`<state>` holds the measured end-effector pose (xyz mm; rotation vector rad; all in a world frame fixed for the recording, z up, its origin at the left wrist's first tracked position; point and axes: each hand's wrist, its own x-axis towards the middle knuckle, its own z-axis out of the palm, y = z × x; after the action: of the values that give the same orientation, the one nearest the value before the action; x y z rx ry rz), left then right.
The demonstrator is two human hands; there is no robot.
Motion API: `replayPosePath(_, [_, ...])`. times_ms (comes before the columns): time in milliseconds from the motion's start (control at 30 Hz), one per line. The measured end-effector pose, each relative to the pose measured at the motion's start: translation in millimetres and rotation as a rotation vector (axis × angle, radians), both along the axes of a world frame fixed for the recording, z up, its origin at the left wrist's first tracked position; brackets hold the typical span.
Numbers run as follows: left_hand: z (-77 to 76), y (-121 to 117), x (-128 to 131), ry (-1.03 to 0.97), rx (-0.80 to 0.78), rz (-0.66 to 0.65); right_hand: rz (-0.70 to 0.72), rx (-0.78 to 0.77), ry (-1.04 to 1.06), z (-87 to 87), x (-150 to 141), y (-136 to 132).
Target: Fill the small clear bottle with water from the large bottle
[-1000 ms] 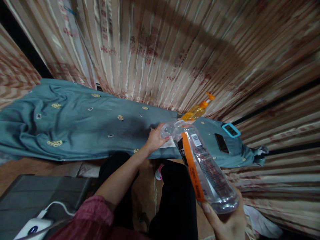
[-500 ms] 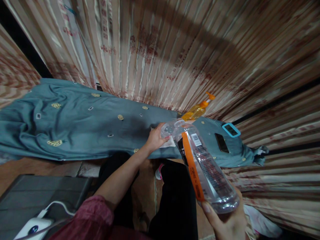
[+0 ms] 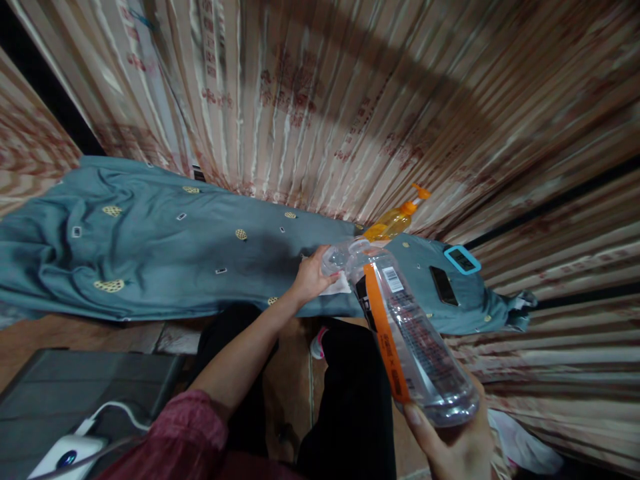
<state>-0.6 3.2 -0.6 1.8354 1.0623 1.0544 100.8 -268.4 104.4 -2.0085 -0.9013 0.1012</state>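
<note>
My right hand [image 3: 455, 440] is wrapped around the base of a large clear plastic bottle [image 3: 415, 340] with an orange and black label. The bottle is tilted, its neck pointing up and left. At that neck, my left hand [image 3: 313, 275] grips a small clear plastic container [image 3: 337, 257]; whether it is a cup or a little bottle I cannot tell. The two mouths meet or nearly meet. Just behind them is an orange pump bottle [image 3: 393, 223] with yellow liquid. A white piece of paper or tissue [image 3: 337, 285] lies under my left hand.
A blue-green patterned cloth [image 3: 165, 253] covers the long narrow surface ahead, backed by pleated curtains [image 3: 310, 100]. A dark phone [image 3: 443, 285] and a blue-framed device [image 3: 463, 260] lie at the right. A white power bank [image 3: 70, 460] with a cable rests on a grey box [image 3: 100, 380] at lower left.
</note>
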Motion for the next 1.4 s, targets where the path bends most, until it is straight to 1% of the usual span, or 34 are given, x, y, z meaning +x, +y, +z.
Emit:
replayPosePath(200, [2.9, -0.9, -1.1, -0.005, -0.005, -0.006, -0.009, -0.013, 0.022, 2.6, -1.8, 0.7])
replayPosePath(433, [0.5, 0.0, -0.6, -0.034, -0.002, -0.007, -0.015, -0.021, -0.011, 4.3, -1.8, 0.7])
replayPosePath(600, [3.2, -1.0, -0.7, -0.027, -0.013, -0.009, -0.023, -0.020, -0.034, 5.1, -2.4, 1.4])
replayPosePath(767, [5.3, -1.9, -1.3, 0.013, -0.031, -0.005, -0.019, -0.011, 0.031, 5.9, -4.4, 2.2])
replayPosePath(1067, [2.8, -1.2, -0.6, -0.022, -0.020, -0.011, -0.028, -0.006, -0.019, 7.1, -5.9, 3.2])
replayPosePath(1167, [1.9, -0.7, -0.1, -0.002, -0.015, -0.009, -0.021, 0.005, 0.015, 6.9, -6.1, 3.5])
replayPosePath(1400, [-3.1, 1.0, 0.8, -0.031, 0.022, -0.011, -0.021, -0.027, -0.019, 9.1, -5.9, 3.0])
